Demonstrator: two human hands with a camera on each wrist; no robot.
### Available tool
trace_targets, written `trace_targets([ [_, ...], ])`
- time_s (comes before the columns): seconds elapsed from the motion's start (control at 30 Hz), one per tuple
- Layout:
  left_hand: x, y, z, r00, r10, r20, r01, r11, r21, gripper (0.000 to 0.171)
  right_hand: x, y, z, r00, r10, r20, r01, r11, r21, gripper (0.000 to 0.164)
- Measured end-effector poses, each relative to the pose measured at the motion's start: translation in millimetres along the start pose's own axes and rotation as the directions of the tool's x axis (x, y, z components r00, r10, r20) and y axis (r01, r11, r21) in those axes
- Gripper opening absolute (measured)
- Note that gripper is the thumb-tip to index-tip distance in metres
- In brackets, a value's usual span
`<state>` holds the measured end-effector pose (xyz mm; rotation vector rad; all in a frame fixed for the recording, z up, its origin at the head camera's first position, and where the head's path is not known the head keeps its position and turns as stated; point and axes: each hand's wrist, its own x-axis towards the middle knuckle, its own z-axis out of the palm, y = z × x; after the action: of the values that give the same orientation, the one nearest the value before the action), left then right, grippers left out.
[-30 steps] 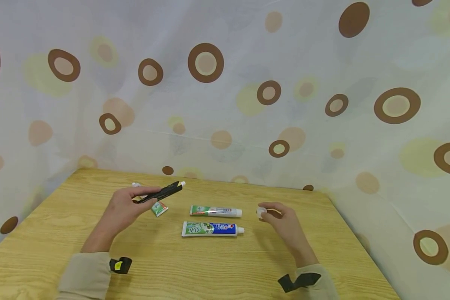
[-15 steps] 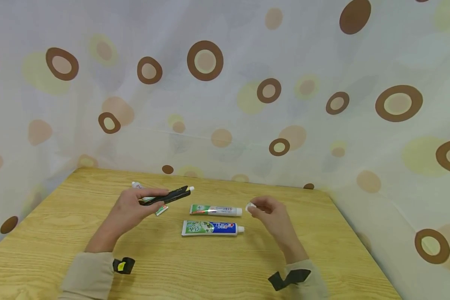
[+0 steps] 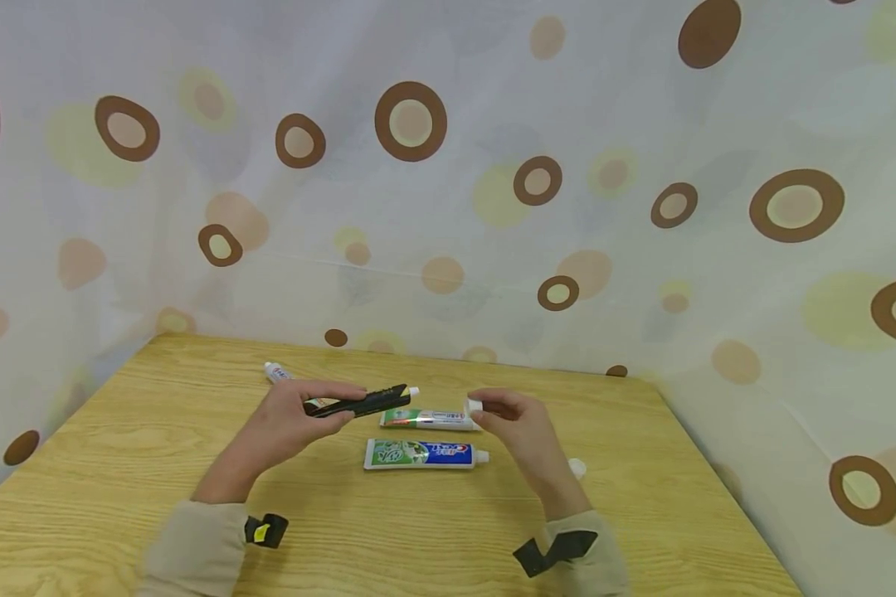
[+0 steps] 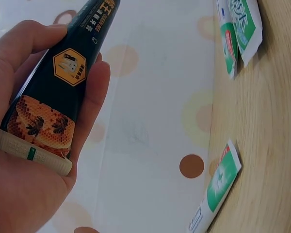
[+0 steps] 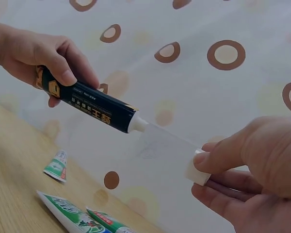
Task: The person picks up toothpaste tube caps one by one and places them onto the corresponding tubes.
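My left hand (image 3: pixel 287 427) holds a black toothpaste tube (image 3: pixel 373 403) above the table, its nozzle pointing right. Honeycomb and bees are printed near the tube's flat end (image 4: pixel 39 124), which lies against the palm. In the right wrist view the white nozzle (image 5: pixel 138 124) is bare. Across a gap from it, my right hand (image 3: pixel 518 427) pinches a white cap (image 5: pixel 199 167) between thumb and fingers. Below the hands lie a green-and-blue toothpaste tube (image 3: pixel 421 454) and a slimmer green-and-white tube (image 3: pixel 429 419), partly overlapped by the right fingertips in the head view.
Behind the left hand lies another toothpaste tube (image 3: pixel 277 372), partly hidden. A small white round piece (image 3: pixel 577 468) sits on the wooden table (image 3: pixel 388 531) beside the right wrist. A patterned sheet (image 3: pixel 448 207) rises along the table's back and sides.
My left hand has carried the black tube rightward, and my right hand has brought the cap leftward, narrowing the gap. The white round piece now shows beside the right wrist.
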<state>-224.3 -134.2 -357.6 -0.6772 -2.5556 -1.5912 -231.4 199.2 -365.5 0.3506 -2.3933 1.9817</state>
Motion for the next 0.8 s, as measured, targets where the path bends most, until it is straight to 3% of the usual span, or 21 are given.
trace_targets([
  [0.37, 10.9, 12.4, 22.9, 0.993, 0.084, 0.082, -0.083, 0.996, -0.014, 0.025, -5, -8, 8, 0.994, -0.029, 0.102, 0.031, 0.999, -0.014, 0.03],
  [0.8, 13.2, 18.0, 28.0, 0.984, 0.124, 0.124, -0.119, 0.992, -0.05, 0.024, -9, -14, 7, 0.98, -0.081, 0.182, 0.094, 0.994, -0.063, 0.03],
])
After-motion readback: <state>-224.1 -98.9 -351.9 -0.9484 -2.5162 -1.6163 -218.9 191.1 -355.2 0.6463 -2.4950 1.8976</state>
